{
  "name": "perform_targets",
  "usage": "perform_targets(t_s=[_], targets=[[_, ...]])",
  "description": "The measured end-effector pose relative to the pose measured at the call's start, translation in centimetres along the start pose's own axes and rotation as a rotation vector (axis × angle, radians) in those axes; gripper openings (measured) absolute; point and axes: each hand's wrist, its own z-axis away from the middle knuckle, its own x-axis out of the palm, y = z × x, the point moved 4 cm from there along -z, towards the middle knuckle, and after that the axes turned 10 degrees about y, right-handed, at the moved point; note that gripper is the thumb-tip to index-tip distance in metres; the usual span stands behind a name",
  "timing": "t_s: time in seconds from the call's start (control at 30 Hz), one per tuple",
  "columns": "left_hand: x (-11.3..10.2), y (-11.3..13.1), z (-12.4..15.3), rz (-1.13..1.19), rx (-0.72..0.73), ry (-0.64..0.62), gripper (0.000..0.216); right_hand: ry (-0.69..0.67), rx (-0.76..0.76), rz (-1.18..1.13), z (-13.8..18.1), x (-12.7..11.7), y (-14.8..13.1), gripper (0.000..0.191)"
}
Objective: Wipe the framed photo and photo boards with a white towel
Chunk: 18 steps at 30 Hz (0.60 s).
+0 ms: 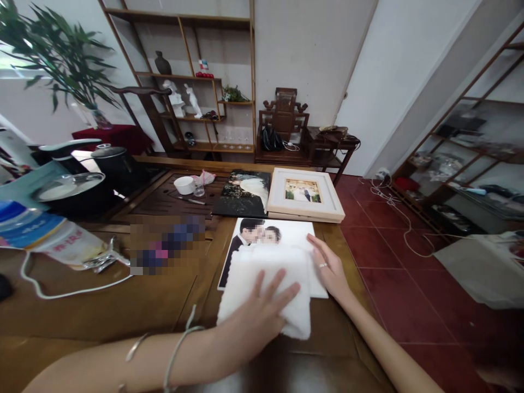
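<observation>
My left hand lies with fingers spread on a folded white towel. Beneath the towel is a photo panel showing a couple; its lower middle is covered. Along the panel's right edge rests my right hand, its fingers stretched out and a ring on one of them. Just beyond the panel, a dark photo panel with a white dress lies flat on the table. Beside it sits a light framed photo, which appears to rest on another frame.
On the wooden table at left are a blue-capped package, a white cable and a glass-lidded pan. A white cup stands on the slatted tray. Red floor tiles lie to the right, with loose cables.
</observation>
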Motion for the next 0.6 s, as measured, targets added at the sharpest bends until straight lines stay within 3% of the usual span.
perform_targets(t_s=[0.13, 0.2, 0.3, 0.4, 0.47, 0.6], targets=[[-1.4, -4.1, 0.7, 0.062, -0.089, -0.116, 0.027, -0.041, -0.094, 0.098, 0.1, 0.3, -0.3, 0.044], [-2.5, -6.8, -0.8, 0.14, -0.125, -0.117, 0.037, -0.091, -0.128, 0.118, 0.1, 0.5, -0.5, 0.04], [-4.0, -9.6, -4.5, 0.343, -0.147, -0.033, 0.031, -0.152, -0.193, 0.116, 0.1, 0.7, -0.9, 0.03], [-4.3, -10.1, -8.4, 0.484, -0.092, 0.068, 0.033, -0.148, -0.225, 0.115, 0.1, 0.8, -0.9, 0.028], [-3.5, -9.5, -10.3, 0.494, -0.035, 0.066, 0.034, -0.133, -0.233, 0.117, 0.1, 0.8, -0.9, 0.028], [-0.9, -8.9, -11.1, 0.446, -0.032, 0.012, 0.032, -0.13, -0.242, 0.11, 0.1, 0.8, -0.9, 0.029]])
